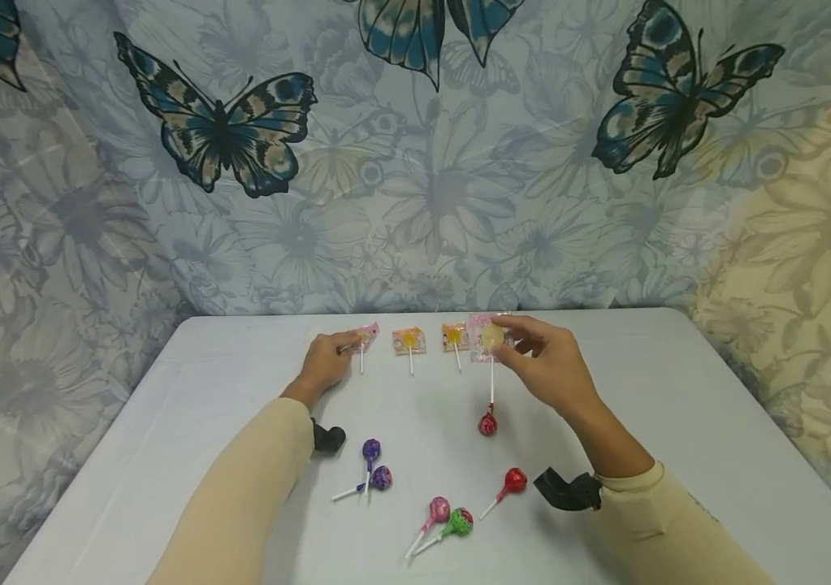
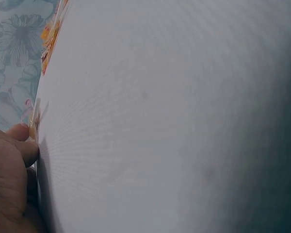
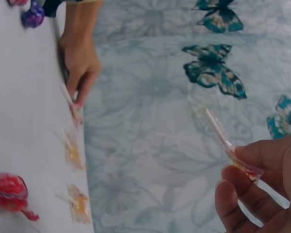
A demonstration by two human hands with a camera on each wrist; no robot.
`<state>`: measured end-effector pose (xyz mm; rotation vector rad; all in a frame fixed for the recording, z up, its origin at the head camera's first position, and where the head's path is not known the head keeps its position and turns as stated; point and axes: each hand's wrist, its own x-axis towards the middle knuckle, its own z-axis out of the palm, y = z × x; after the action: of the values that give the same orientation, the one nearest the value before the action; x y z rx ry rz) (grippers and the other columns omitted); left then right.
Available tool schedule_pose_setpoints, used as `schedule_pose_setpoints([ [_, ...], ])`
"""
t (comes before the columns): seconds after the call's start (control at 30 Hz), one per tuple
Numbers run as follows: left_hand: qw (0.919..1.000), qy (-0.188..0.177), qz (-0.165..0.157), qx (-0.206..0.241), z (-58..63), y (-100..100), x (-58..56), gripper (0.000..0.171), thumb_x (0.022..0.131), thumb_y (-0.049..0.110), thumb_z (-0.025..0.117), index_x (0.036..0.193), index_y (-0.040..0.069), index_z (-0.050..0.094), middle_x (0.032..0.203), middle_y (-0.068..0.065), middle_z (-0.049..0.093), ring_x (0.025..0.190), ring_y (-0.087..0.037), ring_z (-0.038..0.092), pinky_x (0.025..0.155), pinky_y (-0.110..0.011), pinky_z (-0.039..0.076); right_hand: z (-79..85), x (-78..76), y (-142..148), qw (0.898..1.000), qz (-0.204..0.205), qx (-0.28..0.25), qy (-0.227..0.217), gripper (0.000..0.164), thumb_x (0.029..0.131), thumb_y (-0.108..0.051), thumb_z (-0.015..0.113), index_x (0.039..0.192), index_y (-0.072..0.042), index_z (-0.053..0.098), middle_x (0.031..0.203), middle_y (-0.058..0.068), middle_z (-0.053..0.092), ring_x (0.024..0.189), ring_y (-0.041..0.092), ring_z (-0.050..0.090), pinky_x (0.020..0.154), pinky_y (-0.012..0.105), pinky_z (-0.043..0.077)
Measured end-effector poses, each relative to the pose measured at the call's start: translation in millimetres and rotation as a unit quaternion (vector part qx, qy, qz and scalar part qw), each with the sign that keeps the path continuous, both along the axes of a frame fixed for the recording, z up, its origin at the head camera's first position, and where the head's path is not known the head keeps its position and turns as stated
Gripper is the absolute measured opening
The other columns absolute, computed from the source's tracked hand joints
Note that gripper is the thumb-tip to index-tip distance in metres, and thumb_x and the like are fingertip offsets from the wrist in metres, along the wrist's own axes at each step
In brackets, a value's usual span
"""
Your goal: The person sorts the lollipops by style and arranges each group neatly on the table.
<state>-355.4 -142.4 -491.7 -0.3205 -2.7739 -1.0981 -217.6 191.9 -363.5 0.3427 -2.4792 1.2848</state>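
Near the table's far edge, my left hand (image 1: 327,361) pinches a flat lollipop in a pink wrapper (image 1: 367,334), its white stick toward me. The left wrist view catches thumb and finger on it at the frame's edge. My right hand (image 1: 550,357) holds up another flat lollipop, pale yellow in a clear pink-printed wrapper (image 1: 488,336), between thumb and fingers. In the right wrist view its stick (image 3: 215,125) is raised off the table. Between the hands lie two orange-wrapped flat lollipops (image 1: 409,341) (image 1: 455,336), sticks toward me. A round red lollipop (image 1: 487,423) appears just below the held stick.
Two purple round lollipops (image 1: 380,478) lie crossed on the white table (image 1: 240,366), left of middle. Closer to me are a pink one (image 1: 439,509) and a green one (image 1: 460,522), with another red one (image 1: 514,480) to their right. A butterfly-patterned wall covering (image 1: 444,211) rises behind.
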Motion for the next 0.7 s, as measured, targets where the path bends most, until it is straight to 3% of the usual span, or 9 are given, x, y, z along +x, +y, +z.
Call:
schedule_pose_setpoints([
  [0.33,0.9993,-0.007,-0.019,0.033,2.3,0.1,0.7,0.032,0.09,-0.002,0.058,0.12,0.005,0.067,0.128,-0.008,0.059,0.124,-0.029,0.05,0.105,-0.04,0.033,6.4,-24.5,13.4,1.0,-0.008,0.006,0.022,0.035,0.088,-0.009,0.07,0.123,-0.011,0.067,0.092,0.008,0.065,0.078,0.022,0.057,0.058,0.036,0.045],
  [0.7,0.9998,0.013,-0.002,0.015,0.7,-0.9,0.9,0.029,0.088,-0.002,0.06,0.115,0.006,0.071,0.124,-0.006,0.063,0.122,-0.03,0.052,0.105,-0.041,0.034,-7.8,-63.0,29.7,1.0,-0.004,0.0,0.004,0.035,0.091,-0.011,0.067,0.126,-0.01,0.065,0.092,0.011,0.065,0.081,0.023,0.056,0.059,0.034,0.042],
])
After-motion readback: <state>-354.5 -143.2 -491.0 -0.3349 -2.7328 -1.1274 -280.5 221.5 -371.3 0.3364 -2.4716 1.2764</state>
